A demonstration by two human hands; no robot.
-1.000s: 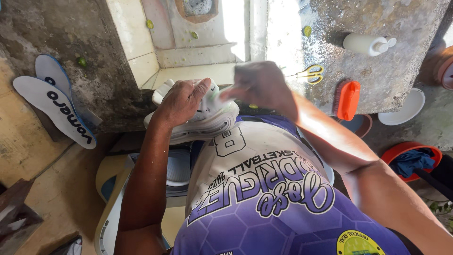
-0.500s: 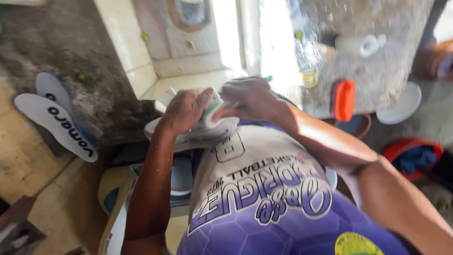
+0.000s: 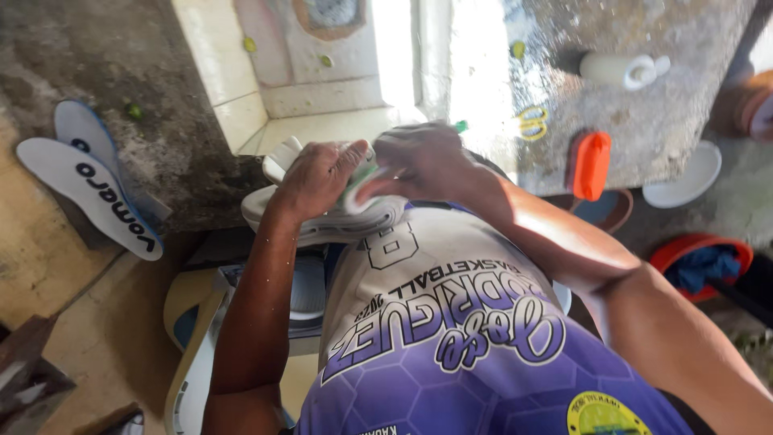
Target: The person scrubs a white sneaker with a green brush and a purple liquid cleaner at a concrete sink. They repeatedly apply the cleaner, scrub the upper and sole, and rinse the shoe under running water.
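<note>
- Nearest, at 6 o'clock, a purple and white jersey [image 3: 451, 338] fills the bottom of the view, with both forearms reaching up from it.
- At the centre, a white shoe [image 3: 322, 213] is pressed against the belly, sole edge towards the body.
- The left hand [image 3: 318, 177] is closed over the shoe's upper, clamping it steady.
- The right hand [image 3: 423, 161] is closed round something small and greenish at the shoe's top; it is blurred, so I cannot tell what it is.
- Judging by this, the scrubbing of the shoe is in mid-course: the shoe looks pale and wet, but how clean it is cannot be told.
- At 9 o'clock, two white insoles [image 3: 88, 189] lie out of the shoe on the floor, apart from the hands.
- At 2 o'clock, on the wet stone table [image 3: 668, 97], lie an orange brush [image 3: 592, 165], yellow scissors [image 3: 531, 122] and a white bottle [image 3: 620, 70] on its side.
- At 12 o'clock, a tiled basin [image 3: 322, 105] sits beyond the shoe.
- At 3 o'clock, a red tub [image 3: 700, 262] holds blue cloth.
</note>
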